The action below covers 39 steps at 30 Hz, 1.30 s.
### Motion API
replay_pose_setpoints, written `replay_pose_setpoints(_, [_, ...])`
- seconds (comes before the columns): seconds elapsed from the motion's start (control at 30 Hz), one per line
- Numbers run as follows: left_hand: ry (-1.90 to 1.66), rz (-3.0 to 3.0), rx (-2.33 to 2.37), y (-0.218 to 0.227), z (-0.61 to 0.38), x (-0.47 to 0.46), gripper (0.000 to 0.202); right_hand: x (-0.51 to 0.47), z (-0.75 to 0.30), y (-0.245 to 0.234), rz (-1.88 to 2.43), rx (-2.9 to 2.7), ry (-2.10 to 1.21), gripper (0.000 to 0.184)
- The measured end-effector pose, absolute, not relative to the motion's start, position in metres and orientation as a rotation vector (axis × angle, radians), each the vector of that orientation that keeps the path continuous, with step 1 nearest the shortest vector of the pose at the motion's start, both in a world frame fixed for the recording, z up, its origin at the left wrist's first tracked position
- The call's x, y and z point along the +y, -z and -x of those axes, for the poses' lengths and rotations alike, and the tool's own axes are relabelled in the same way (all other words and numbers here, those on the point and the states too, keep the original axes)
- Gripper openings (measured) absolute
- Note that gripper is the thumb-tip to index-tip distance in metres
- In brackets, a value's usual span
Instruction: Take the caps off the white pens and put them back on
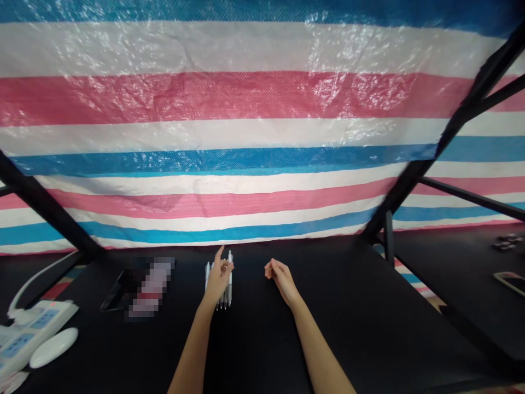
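Observation:
Several white and grey pens (229, 293) lie side by side in a row on the black table (254, 345), tips toward me. Over this row is my left hand (217, 282), covering the middle of most pens. Its index finger points away from me, and its thumb is by the rightmost pen; the other fingers are partly hidden. To the right of the pens, my right hand (283, 279) is held above the table with its fingers curled together. Nothing shows in it.
A dark phone (117, 293) lies left of the pens, beside a blurred-out patch. At the far left are a white power strip (39, 323) and a white oval object (54, 347). Black metal bars (389, 202) rise at both sides before a striped plastic sheet (229, 131).

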<state>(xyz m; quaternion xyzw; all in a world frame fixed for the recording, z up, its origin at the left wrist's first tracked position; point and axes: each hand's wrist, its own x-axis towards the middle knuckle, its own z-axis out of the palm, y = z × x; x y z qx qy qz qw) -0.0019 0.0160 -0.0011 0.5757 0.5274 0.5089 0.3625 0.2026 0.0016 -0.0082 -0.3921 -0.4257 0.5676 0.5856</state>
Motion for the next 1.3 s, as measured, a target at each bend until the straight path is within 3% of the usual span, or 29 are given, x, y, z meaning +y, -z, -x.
replay_pose_setpoints(0.23, [-1.247, -1.883, 1.606, 0.005, -0.001, 0.013, 0.029, 0.002, -0.203, 0.009, 0.928, -0.998, -1.313, 0.042])
replay_pose_setpoints(0.6, [-0.876, -2.289, 1.924, 0.000, -0.001, 0.010, 0.031, 0.002, -0.203, 0.011, 0.972, -1.077, -1.279, 0.040])
replay_pose_setpoints(0.77, [-1.044, -1.992, 2.125, -0.008, 0.023, 0.004, 0.029, 0.001, -0.203, 0.011, 0.995, -1.092, -1.271, 0.042])
replay_pose_setpoints(0.9, [-0.903, -1.743, 2.358, -0.013, 0.041, -0.002, 0.031, 0.001, -0.203, 0.010, 1.007, -1.116, -1.266, 0.043])
replay_pose_setpoints(1.03, [-0.718, -1.683, 2.328, -0.012, 0.039, -0.005, 0.031, 0.000, -0.202, 0.009, 1.016, -1.135, -1.259, 0.043])
replay_pose_setpoints(1.3, [-0.751, -1.804, 2.195, -0.004, 0.021, -0.003, 0.023, -0.001, -0.202, 0.006, 1.094, -1.201, -1.169, 0.047])
